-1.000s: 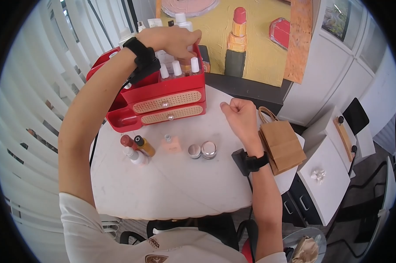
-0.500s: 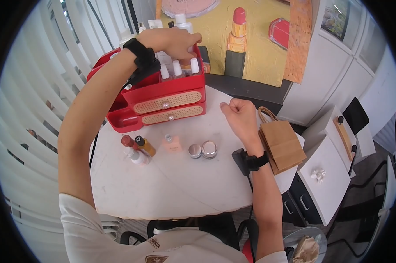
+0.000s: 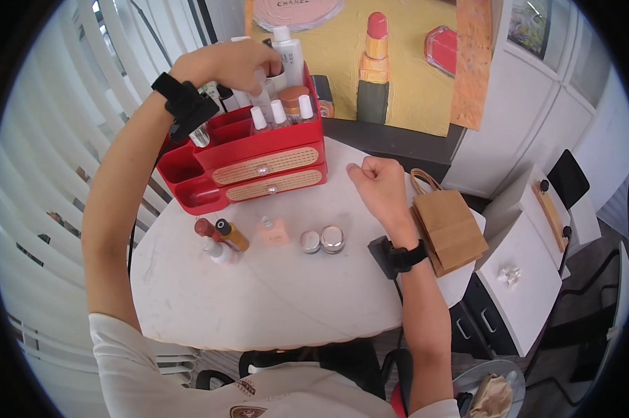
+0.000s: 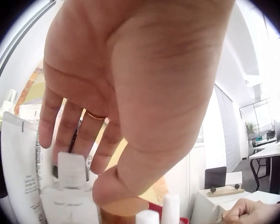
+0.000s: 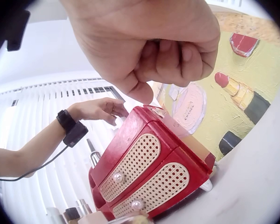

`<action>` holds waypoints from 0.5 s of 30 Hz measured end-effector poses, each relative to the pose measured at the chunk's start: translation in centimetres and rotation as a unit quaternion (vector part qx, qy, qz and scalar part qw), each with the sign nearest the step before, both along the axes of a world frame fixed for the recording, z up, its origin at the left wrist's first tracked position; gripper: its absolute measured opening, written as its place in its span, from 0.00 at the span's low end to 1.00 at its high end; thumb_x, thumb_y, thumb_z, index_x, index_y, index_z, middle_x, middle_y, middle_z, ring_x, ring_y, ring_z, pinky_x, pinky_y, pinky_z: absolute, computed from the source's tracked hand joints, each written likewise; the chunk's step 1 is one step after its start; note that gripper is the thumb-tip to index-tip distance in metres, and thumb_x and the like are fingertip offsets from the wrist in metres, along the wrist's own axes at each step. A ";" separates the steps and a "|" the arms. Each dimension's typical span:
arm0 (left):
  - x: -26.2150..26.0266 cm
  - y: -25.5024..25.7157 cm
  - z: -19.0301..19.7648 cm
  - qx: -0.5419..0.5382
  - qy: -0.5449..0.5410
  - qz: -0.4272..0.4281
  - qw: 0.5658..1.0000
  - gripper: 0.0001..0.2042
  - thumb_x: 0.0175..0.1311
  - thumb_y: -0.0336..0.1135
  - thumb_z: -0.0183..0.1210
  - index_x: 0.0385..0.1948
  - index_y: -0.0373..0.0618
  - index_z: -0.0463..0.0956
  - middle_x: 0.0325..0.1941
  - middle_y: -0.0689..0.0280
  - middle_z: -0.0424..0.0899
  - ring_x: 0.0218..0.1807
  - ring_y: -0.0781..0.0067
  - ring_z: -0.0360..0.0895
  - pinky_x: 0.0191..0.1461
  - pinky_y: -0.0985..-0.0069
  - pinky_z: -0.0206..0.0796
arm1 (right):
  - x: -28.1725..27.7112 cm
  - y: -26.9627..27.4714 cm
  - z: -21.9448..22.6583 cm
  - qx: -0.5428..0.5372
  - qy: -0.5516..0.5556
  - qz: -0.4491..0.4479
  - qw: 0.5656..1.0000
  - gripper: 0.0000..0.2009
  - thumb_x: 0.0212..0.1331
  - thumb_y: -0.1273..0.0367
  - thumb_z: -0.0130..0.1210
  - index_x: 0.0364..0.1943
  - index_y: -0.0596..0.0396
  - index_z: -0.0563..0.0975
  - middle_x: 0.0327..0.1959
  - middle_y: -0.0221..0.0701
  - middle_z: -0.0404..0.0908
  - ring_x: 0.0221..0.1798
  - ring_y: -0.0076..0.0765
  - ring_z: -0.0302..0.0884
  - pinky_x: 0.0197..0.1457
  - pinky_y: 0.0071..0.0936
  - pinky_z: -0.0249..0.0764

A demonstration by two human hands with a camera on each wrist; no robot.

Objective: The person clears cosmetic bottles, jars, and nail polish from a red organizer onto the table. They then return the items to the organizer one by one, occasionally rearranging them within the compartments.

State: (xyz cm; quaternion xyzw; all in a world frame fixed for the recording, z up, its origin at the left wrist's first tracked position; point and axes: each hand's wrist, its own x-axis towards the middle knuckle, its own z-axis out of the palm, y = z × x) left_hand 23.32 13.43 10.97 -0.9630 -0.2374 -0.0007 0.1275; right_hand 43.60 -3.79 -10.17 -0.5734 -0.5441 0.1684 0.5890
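Note:
My left hand (image 3: 224,68) is over the back compartments of a red cosmetics organizer (image 3: 272,142). In the left wrist view its fingers reach down behind the cap of a clear square-shouldered bottle (image 4: 70,205), with the thumb beside the bottle's right shoulder. The fingers are extended and spread rather than closed round it. Near the hand stand a white tube (image 4: 21,163), an orange-brown jar (image 3: 295,99), a tall white bottle (image 3: 288,53) and white-capped small bottles (image 3: 279,111). My right hand (image 3: 381,187) is a fist with nothing in it, above the table right of the organizer.
On the white table (image 3: 279,299) stand a red-capped bottle (image 3: 204,228), an amber bottle (image 3: 236,238), a whitish bottle (image 3: 219,251), a pink perfume bottle (image 3: 272,232) and two round jars (image 3: 332,239). A brown paper bag (image 3: 450,230) is at the right, a lipstick painting (image 3: 412,83) behind.
My left hand has moved left and back from the organizer's right corner, uncovering the orange-brown jar and tall white bottle. My right hand stays in place.

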 end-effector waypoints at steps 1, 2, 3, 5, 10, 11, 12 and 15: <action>-0.5 -0.6 -0.2 0.014 0.014 0.026 0.999 0.21 0.50 0.35 0.66 0.47 0.39 0.76 0.44 0.53 0.83 0.48 0.54 0.81 0.51 0.66 0.71 | -0.1 0.0 0.0 -0.001 0.000 -0.001 1.000 0.21 0.54 0.69 0.59 0.12 0.59 0.60 0.10 0.30 0.56 0.17 0.23 0.51 0.22 0.30 0.55; -0.9 0.6 -1.2 0.010 -0.009 0.009 1.000 0.21 0.49 0.37 0.68 0.44 0.39 0.77 0.41 0.52 0.83 0.45 0.53 0.81 0.50 0.66 0.71 | -0.1 0.1 -0.2 0.000 0.000 0.001 1.000 0.21 0.54 0.69 0.59 0.12 0.59 0.60 0.10 0.30 0.56 0.17 0.23 0.51 0.22 0.30 0.55; -1.0 0.9 -1.9 0.011 -0.010 0.010 1.000 0.21 0.49 0.37 0.68 0.44 0.39 0.77 0.41 0.52 0.83 0.45 0.53 0.81 0.50 0.66 0.71 | 0.0 0.2 -0.4 -0.001 -0.001 0.000 1.000 0.21 0.54 0.69 0.59 0.12 0.59 0.60 0.10 0.30 0.56 0.17 0.23 0.51 0.22 0.30 0.55; -1.2 1.6 -2.8 0.009 -0.063 0.016 0.998 0.21 0.48 0.38 0.69 0.44 0.39 0.77 0.38 0.52 0.83 0.42 0.52 0.81 0.48 0.65 0.71 | 0.0 0.3 -0.2 0.001 -0.004 -0.003 1.000 0.21 0.54 0.69 0.59 0.12 0.59 0.60 0.10 0.29 0.56 0.17 0.23 0.51 0.22 0.30 0.55; -1.4 1.4 -3.9 0.037 -0.134 0.007 0.990 0.23 0.47 0.38 0.71 0.43 0.39 0.73 0.38 0.50 0.82 0.40 0.49 0.80 0.45 0.62 0.71 | 0.0 0.1 -0.1 -0.020 0.003 -0.005 1.000 0.21 0.54 0.69 0.60 0.12 0.59 0.60 0.10 0.29 0.55 0.17 0.24 0.51 0.23 0.30 0.55; -1.3 1.4 -4.0 0.040 -0.144 0.024 0.988 0.25 0.47 0.37 0.71 0.45 0.39 0.70 0.39 0.49 0.82 0.41 0.47 0.80 0.45 0.61 0.71 | 0.0 0.2 -0.2 -0.021 0.003 -0.004 1.000 0.21 0.54 0.69 0.60 0.12 0.59 0.60 0.10 0.29 0.55 0.17 0.24 0.51 0.23 0.30 0.55; -1.2 1.3 -4.1 0.043 -0.155 0.042 0.986 0.27 0.47 0.37 0.72 0.46 0.39 0.68 0.40 0.49 0.82 0.41 0.46 0.80 0.46 0.60 0.70 | 0.1 0.3 -0.4 -0.010 -0.003 -0.006 1.000 0.21 0.54 0.69 0.60 0.12 0.59 0.60 0.10 0.29 0.55 0.17 0.24 0.51 0.23 0.30 0.55; -1.4 1.5 -4.8 0.080 -0.184 0.034 0.979 0.30 0.47 0.38 0.72 0.50 0.38 0.65 0.42 0.47 0.81 0.42 0.45 0.80 0.47 0.58 0.70 | 0.2 0.5 -0.7 0.005 -0.008 -0.006 1.000 0.21 0.54 0.69 0.60 0.12 0.59 0.60 0.10 0.29 0.55 0.17 0.23 0.51 0.23 0.30 0.55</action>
